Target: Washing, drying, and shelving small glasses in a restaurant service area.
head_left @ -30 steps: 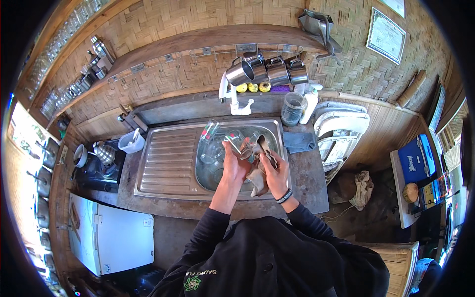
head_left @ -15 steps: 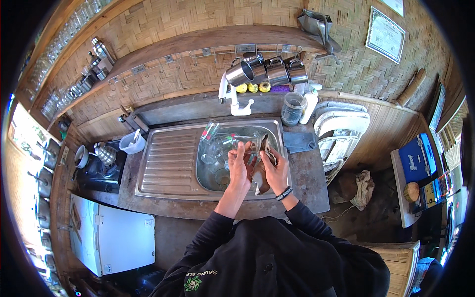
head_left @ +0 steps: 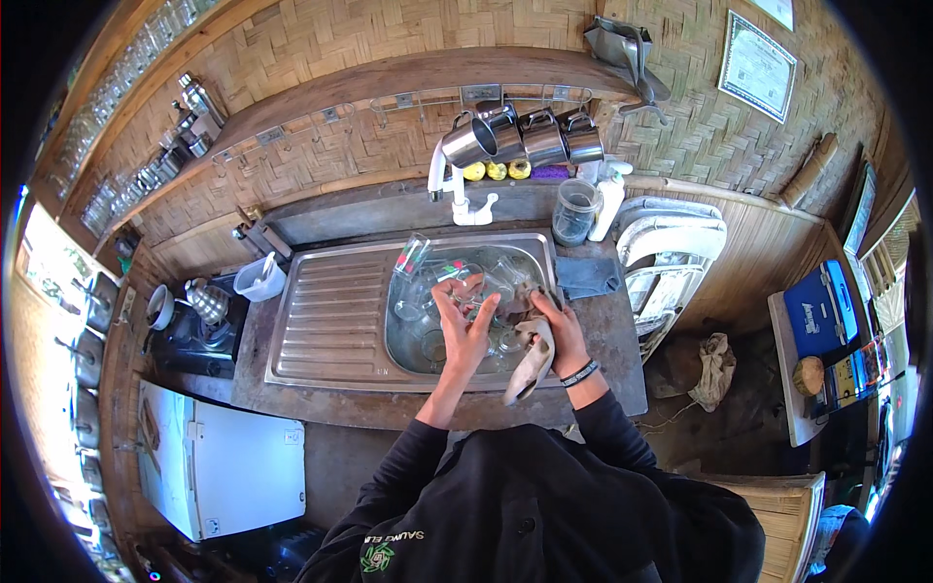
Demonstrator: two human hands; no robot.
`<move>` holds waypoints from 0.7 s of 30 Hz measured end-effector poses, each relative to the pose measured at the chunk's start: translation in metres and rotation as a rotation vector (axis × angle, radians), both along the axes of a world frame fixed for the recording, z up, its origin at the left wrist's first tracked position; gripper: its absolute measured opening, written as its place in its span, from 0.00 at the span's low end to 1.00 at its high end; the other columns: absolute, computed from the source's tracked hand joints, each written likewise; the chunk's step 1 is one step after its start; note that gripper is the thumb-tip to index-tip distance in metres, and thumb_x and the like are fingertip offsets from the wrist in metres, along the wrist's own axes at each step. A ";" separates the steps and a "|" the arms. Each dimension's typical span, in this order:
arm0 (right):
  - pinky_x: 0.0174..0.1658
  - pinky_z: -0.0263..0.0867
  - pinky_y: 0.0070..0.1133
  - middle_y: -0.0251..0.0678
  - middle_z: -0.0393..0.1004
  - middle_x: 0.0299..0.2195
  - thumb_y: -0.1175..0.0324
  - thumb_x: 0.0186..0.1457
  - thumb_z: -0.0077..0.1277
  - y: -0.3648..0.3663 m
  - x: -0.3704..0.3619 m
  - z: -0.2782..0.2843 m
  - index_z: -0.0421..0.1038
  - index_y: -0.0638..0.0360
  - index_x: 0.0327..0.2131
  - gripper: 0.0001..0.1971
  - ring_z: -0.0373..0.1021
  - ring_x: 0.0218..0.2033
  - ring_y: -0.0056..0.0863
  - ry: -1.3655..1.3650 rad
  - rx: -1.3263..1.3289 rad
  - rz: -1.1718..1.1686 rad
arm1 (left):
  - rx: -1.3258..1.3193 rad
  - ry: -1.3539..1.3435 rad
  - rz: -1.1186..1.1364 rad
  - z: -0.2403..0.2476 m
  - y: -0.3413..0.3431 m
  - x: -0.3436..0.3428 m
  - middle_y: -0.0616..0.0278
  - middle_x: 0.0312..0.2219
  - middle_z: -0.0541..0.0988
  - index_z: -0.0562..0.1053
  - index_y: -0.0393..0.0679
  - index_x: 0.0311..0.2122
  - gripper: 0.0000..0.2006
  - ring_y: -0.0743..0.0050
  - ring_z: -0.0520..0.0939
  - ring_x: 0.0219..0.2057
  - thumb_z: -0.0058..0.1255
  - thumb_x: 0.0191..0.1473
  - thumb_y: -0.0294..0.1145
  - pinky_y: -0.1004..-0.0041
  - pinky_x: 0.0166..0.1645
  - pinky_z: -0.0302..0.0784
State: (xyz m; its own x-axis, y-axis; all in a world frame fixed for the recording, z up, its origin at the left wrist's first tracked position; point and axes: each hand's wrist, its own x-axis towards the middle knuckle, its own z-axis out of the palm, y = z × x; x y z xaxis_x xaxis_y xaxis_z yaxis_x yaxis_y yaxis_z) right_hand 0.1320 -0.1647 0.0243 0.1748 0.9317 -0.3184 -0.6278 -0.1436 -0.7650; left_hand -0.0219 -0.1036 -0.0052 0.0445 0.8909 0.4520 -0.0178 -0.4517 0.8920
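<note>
Over the steel sink basin [head_left: 394,355], my left hand [head_left: 465,325] has its fingers curled around a clear drinking glass [head_left: 473,302], thumb raised beside it. Part of that glass is hard to make out against the glassware below. My right hand [head_left: 567,340] is closed on a grey-brown cloth [head_left: 534,360], bunched at the fingers and hanging toward the basin's front rim. Its upper part is close to the glass; whether they touch I cannot tell. Several clear glasses [head_left: 409,309] lie in the basin, one with red and green marks [head_left: 413,255] leaning at the back left.
A ribbed steel drainboard [head_left: 330,316] spans the left. Behind the basin stands a white tap [head_left: 473,209], with metal mugs [head_left: 469,142] hanging above. To the right are a clear jar [head_left: 575,212], a white bottle [head_left: 607,209] and a folded blue-grey cloth [head_left: 587,278].
My hands have moved apart. The right has shifted right and slightly down with the cloth, which now hangs lower over the front rim. The left has turned, with its fingers curled inward.
</note>
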 end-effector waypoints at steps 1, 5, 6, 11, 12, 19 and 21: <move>0.29 0.68 0.16 0.29 0.77 0.31 0.63 0.56 0.57 0.002 0.003 -0.003 0.76 0.61 0.36 0.11 0.72 0.28 0.16 0.001 -0.001 -0.003 | -0.087 -0.122 -0.091 0.010 -0.006 0.001 0.52 0.45 0.74 0.55 0.44 0.46 0.21 0.76 0.74 0.39 0.56 0.56 0.26 0.77 0.41 0.71; 0.30 0.65 0.15 0.29 0.77 0.29 0.64 0.56 0.58 0.016 0.005 -0.020 0.76 0.64 0.38 0.12 0.68 0.29 0.11 -0.392 0.343 -0.244 | -0.328 -0.361 -0.334 0.008 -0.008 0.001 0.52 0.51 0.71 0.56 0.45 0.56 0.27 0.72 0.73 0.47 0.56 0.56 0.29 0.72 0.50 0.70; 0.30 0.64 0.16 0.30 0.77 0.29 0.65 0.56 0.58 0.013 0.009 -0.026 0.76 0.64 0.39 0.12 0.68 0.29 0.12 -0.641 0.319 -0.184 | -0.327 -0.362 -0.335 0.006 -0.009 0.001 0.52 0.51 0.71 0.56 0.45 0.56 0.27 0.72 0.73 0.47 0.56 0.56 0.29 0.72 0.50 0.70; 0.30 0.63 0.16 0.28 0.77 0.28 0.67 0.57 0.57 0.003 -0.015 -0.010 0.75 0.65 0.42 0.12 0.66 0.29 0.09 -0.803 0.219 -0.029 | -0.535 -0.438 -0.335 0.000 -0.010 0.013 0.60 0.50 0.67 0.56 0.48 0.57 0.24 0.74 0.70 0.50 0.52 0.59 0.33 0.73 0.51 0.70; 0.30 0.62 0.16 0.28 0.77 0.28 0.67 0.57 0.57 0.006 -0.016 -0.016 0.75 0.66 0.42 0.13 0.67 0.29 0.09 -0.846 0.322 -0.095 | -0.524 -0.413 -0.326 0.000 -0.012 0.014 0.63 0.48 0.66 0.58 0.47 0.56 0.22 0.76 0.69 0.50 0.50 0.61 0.36 0.73 0.51 0.70; 0.34 0.66 0.16 0.32 0.78 0.31 0.67 0.57 0.56 0.015 -0.015 -0.025 0.75 0.67 0.41 0.13 0.71 0.32 0.14 -0.646 0.314 -0.049 | -0.731 -0.623 -0.571 0.009 -0.008 0.001 0.62 0.47 0.71 0.62 0.46 0.55 0.24 0.69 0.74 0.47 0.46 0.61 0.50 0.64 0.50 0.74; 0.34 0.66 0.15 0.30 0.78 0.31 0.67 0.58 0.56 0.017 -0.015 -0.031 0.75 0.67 0.41 0.12 0.70 0.33 0.13 -0.488 0.258 0.015 | -0.770 -0.663 -0.654 0.010 -0.005 -0.002 0.61 0.48 0.71 0.62 0.44 0.56 0.28 0.67 0.75 0.47 0.42 0.61 0.57 0.62 0.51 0.74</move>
State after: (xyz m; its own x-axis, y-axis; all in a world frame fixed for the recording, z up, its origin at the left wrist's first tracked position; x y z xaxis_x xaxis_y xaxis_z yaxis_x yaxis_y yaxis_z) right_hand 0.1168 -0.1481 -0.0072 0.2312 0.9723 0.0353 -0.1912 0.0810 -0.9782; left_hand -0.0234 -0.1085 0.0049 0.5477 0.8327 -0.0816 -0.6007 0.4593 0.6544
